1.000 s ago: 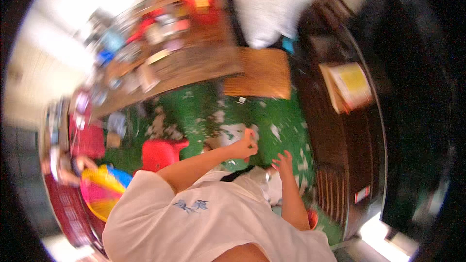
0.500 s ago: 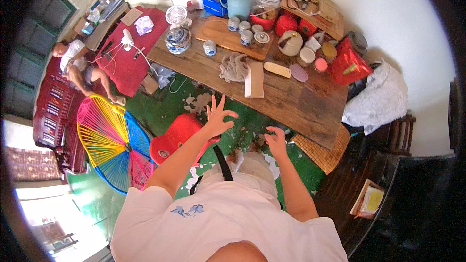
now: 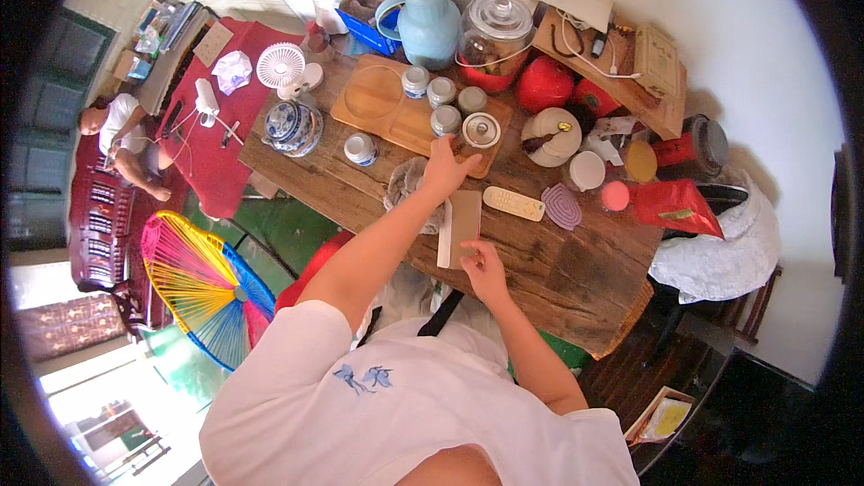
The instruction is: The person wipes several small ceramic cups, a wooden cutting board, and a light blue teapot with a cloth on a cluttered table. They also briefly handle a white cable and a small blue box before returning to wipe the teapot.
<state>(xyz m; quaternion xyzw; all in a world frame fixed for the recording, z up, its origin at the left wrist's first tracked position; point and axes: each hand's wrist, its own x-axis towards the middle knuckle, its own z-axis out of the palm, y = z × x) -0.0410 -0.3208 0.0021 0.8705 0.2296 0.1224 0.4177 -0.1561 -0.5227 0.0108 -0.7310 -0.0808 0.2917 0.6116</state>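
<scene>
The left grip point(image 3: 443, 167), directed away from the body, lies at the near edge of the wooden tray point(image 3: 405, 131). Its thumb is spread well clear of the fingers, and nothing is seen enclosed between them. Just beyond this gap the lidded cup point(image 3: 481, 130) stands upright towards the tray's right end; whether thumb or fingers touch it cannot be told. Directly ahead of the fingertips is a small grey-topped cup point(image 3: 445, 120), with three similar cups point(image 3: 415, 81) grouped farther beyond on the same tray. A single cup point(image 3: 360, 149) stands off the tray, to the left of the left grip; farther left is a blue-and-white pot point(image 3: 292, 129). A crumpled grey cloth point(image 3: 401, 178) lies beside the left wrist, partly hidden by it. The right grip point(image 3: 486, 272), its fingers loosely bent with nothing seen held, is nearer the body, beside the near end of an oblong carton point(image 3: 463, 223); contact cannot be made out. Beyond the right grip and to its right lie a pale remote control point(image 3: 514, 203) and a purple mat point(image 3: 562, 206), both on the table point(image 3: 576, 279). Well beyond the left grip stands a light blue jug point(image 3: 427, 25).
</scene>
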